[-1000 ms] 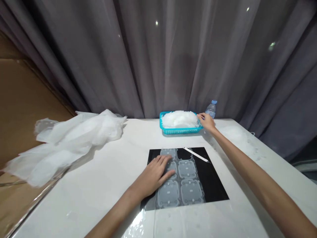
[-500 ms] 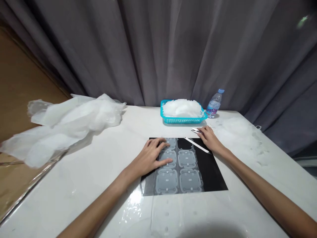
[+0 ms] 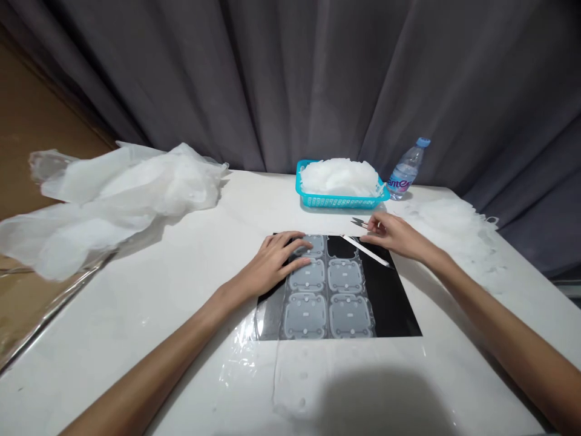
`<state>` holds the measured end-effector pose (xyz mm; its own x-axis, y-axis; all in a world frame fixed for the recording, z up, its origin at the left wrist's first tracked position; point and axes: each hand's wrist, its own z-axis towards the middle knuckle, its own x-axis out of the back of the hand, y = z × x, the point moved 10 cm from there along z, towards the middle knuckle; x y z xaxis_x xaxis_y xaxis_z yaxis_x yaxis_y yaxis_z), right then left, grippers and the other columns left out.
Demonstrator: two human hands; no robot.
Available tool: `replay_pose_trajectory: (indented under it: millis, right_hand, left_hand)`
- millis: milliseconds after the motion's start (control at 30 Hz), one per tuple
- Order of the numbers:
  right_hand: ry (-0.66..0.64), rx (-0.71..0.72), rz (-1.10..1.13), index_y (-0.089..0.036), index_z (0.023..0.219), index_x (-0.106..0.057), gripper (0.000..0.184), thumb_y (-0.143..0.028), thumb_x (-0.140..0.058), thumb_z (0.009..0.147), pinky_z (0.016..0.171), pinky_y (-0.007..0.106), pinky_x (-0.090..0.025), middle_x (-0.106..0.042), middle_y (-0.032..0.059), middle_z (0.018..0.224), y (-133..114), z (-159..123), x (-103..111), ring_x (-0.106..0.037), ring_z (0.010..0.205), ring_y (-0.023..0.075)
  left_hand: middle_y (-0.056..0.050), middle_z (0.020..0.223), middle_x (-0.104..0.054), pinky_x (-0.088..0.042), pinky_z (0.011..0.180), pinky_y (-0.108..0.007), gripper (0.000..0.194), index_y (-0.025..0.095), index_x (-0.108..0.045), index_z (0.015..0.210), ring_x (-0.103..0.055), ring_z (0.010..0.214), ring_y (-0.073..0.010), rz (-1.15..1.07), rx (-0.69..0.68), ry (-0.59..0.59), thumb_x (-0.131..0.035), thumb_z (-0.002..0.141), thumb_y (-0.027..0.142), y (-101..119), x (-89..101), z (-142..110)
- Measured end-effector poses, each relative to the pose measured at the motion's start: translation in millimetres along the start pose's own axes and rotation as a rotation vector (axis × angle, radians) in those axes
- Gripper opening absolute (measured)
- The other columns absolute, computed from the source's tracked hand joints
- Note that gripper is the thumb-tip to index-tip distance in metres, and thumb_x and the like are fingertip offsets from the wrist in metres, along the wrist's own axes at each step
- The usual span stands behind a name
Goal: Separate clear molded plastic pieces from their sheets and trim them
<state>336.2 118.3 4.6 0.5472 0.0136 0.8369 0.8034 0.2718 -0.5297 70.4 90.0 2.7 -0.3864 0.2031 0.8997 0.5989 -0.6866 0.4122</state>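
1. The left hand (image 3: 272, 264) lies flat and palm down on the clear plastic film sheet of rounded-square die-cut pieces (image 3: 325, 289). Its grip is fully spread and closes on nothing, the fingertips pressing the sheet's far left pieces.
2. The film sheet lies under and to the right of that hand, on the square black mat (image 3: 389, 303), which sits flat on the white glossy worktop (image 3: 181, 290).
3. The right hand (image 3: 396, 235) rests at the far right edge of the mat. Its fingers are loosely curled and its grip is partly closed. Whether it pinches anything cannot be told.
4. The small metal scissors (image 3: 359, 223) lie just beside its fingertips, on the worktop beyond the mat. Contact between them is not clear.
5. The thin white stick-shaped tool (image 3: 365, 251) lies slanted on the mat, just under and to the left of the right hand.
6. Beyond both hands stands the turquoise plastic basket (image 3: 340, 201), heaped with white translucent film pieces (image 3: 339, 177).
7. The clear plastic water bottle with a blue cap (image 3: 406, 171) stands upright just right of the basket.
8. Far to the left of the left hand lies the crumpled heap of white translucent film waste (image 3: 113, 194).
9. Right of the right hand, a scatter of thin white film scraps (image 3: 454, 221) lies on the worktop.
10. The grey pleated curtain (image 3: 290, 79) hangs behind everything.
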Motion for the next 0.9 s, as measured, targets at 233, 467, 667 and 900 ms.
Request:
replay_pose_trajectory:
  millis: [233, 467, 667, 900]
  right_hand:
    - [-0.512, -0.211, 0.324, -0.019, 0.076, -0.067, 0.035, -0.049, -0.086, 0.074, 0.052, 0.026, -0.047, -0.068, 0.0006, 0.065, -0.4, -23.2, -24.5, -0.061, 0.058, 0.0156]
    - [-0.399, -0.061, 0.527, -0.021, 0.086, -0.061, 0.027, -0.043, -0.074, 0.094, 0.059, 0.026, -0.058, -0.071, 0.0007, 0.075, -60.4, -20.4, -3.5, -0.070, 0.062, 0.0154]
    - [-0.347, 0.140, 0.627, -0.021, 0.104, -0.071, 0.017, -0.037, -0.064, 0.102, 0.078, 0.033, -0.063, -0.075, 0.0042, 0.097, -119.1, -9.6, -32.2, -0.077, 0.083, 0.0187]
    - [-0.277, 0.234, 0.555, -0.020, 0.097, -0.076, 0.014, -0.034, -0.077, 0.093, 0.084, 0.032, -0.059, -0.075, 0.0044, 0.102, -129.7, 6.5, -49.9, -0.072, 0.092, 0.0197]
  left_hand:
    - [-0.009, 0.163, -0.050, -0.032, 0.123, -0.053, 0.056, 0.030, -0.064, 0.141, -0.038, 0.156, -0.0348, 0.157, -0.091, 0.008, -0.048, 0.104, 0.069, -2.3, 2.0, 4.8]
    - [-0.013, 0.162, -0.053, -0.031, 0.124, -0.054, 0.069, 0.027, -0.066, 0.140, -0.039, 0.156, -0.0367, 0.278, -0.135, 0.026, -0.047, 0.098, 0.079, -2.4, 1.0, 8.1]
    - [-0.012, 0.158, -0.057, -0.028, 0.127, -0.056, 0.070, 0.025, -0.070, 0.134, -0.042, 0.154, -0.0391, 0.310, -0.149, 0.054, -0.051, 0.096, 0.081, -2.9, 1.8, 12.4]
    - [-0.013, 0.158, -0.056, -0.026, 0.129, -0.055, 0.075, 0.022, -0.070, 0.130, -0.043, 0.153, -0.0389, 0.330, -0.149, 0.057, -0.049, 0.095, 0.084, -2.6, -0.9, 11.6]
